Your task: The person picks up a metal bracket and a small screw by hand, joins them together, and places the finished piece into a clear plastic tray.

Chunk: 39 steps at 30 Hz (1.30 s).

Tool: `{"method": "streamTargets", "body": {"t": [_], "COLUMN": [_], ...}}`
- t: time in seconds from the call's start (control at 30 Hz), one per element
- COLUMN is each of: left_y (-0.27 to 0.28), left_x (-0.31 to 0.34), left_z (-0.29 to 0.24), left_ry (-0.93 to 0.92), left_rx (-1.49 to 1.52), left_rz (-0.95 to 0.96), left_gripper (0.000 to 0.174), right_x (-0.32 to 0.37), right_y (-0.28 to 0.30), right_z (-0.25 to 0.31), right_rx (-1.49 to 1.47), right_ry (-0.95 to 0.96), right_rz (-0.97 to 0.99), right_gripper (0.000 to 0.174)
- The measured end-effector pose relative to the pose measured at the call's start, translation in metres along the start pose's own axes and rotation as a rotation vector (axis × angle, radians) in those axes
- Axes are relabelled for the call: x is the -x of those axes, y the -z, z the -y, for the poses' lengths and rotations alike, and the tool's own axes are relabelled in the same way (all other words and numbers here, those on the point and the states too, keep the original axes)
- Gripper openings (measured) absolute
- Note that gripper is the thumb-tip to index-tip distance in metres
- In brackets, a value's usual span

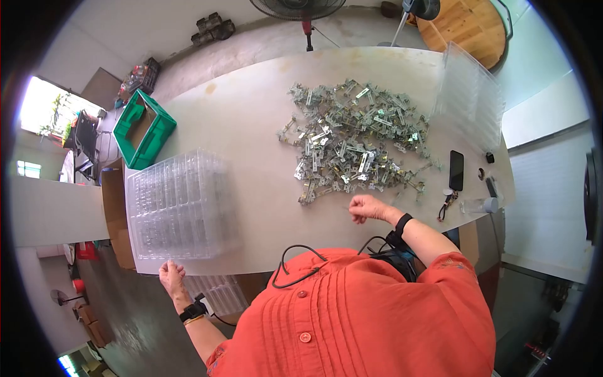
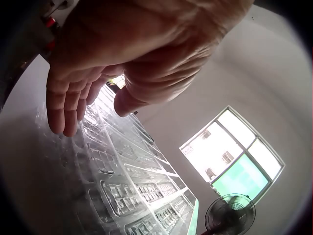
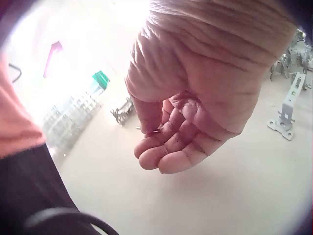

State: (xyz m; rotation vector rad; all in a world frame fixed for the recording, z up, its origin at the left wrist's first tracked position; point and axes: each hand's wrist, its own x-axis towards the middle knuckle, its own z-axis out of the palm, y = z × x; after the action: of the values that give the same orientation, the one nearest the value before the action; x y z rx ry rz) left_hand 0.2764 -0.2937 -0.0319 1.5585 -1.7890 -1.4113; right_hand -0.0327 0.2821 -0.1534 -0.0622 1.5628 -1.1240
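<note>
Brackets [image 1: 358,141] heaped on pale table [image 1: 254,113], fan [image 1: 298,7] beyond; left hand [image 1: 173,278] loose, right hand [image 1: 369,208] pinching thin piece [image 3: 156,130].

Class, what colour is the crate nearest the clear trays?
The crate is green; it shows best in the head view.

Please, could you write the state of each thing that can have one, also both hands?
Right hand: pinches a small thin piece
Left hand: relaxed, no object visible in it
Metal parts: loose, heaped
Clear trays: stacked
Phone: lying flat, screen dark
Bottle: lying on its side
Green crate: open-topped
</note>
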Motion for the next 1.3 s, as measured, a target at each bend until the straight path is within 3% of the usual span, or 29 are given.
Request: {"method": "streamTargets", "body": {"t": [0.07,0.17,0.23,0.27,0.33,0.6,0.77,1.03,1.3], "left_y": [-0.001,-0.020,-0.036,-0.044,-0.055,-0.081,-0.082,-0.089,-0.111], "left_x": [0.006,0.037,0.057,0.064,0.070,0.100,0.100,0.106,0.112], "left_z": [-0.009,-0.041,-0.063,-0.069,-0.073,-0.073,-0.065,-0.079,-0.095], "left_ry": [-0.132,-0.233,-0.261,-0.292,-0.321,-0.432,-0.344,-0.359,-0.362], "left_rx": [-0.072,-0.064,-0.100,-0.141,-0.141,-0.121,-0.068,-0.123,-0.181], "left_rz": [-0.009,0.012,0.006,0.001,0.020,0.131,0.185,0.221,0.300], "left_gripper": [0.029,0.028,0.029,0.029,0.029,0.024,0.020,0.018,0.017], "right_x": [0.004,-0.004,-0.024,-0.033,-0.050,-0.101,-0.107,-0.097,-0.059], "right_y": [0.005,0.010,0.014,0.014,0.009,-0.016,-0.018,-0.032,-0.028], "right_z": [0.028,0.070,0.087,0.095,0.111,0.132,0.131,0.118,0.116], "right_rx": [-0.067,-0.072,0.083,0.086,0.361,0.628,0.669,0.528,0.411], "right_ry": [0.233,0.314,0.477,0.480,0.605,0.382,0.402,0.555,0.576], "right_rz": [-0.084,-0.207,-0.462,-0.462,-0.673,-0.819,-0.843,-0.776,-0.709], "right_gripper": [0.013,0.012,0.016,0.016,0.018,0.019,0.016,0.016,0.014]}}
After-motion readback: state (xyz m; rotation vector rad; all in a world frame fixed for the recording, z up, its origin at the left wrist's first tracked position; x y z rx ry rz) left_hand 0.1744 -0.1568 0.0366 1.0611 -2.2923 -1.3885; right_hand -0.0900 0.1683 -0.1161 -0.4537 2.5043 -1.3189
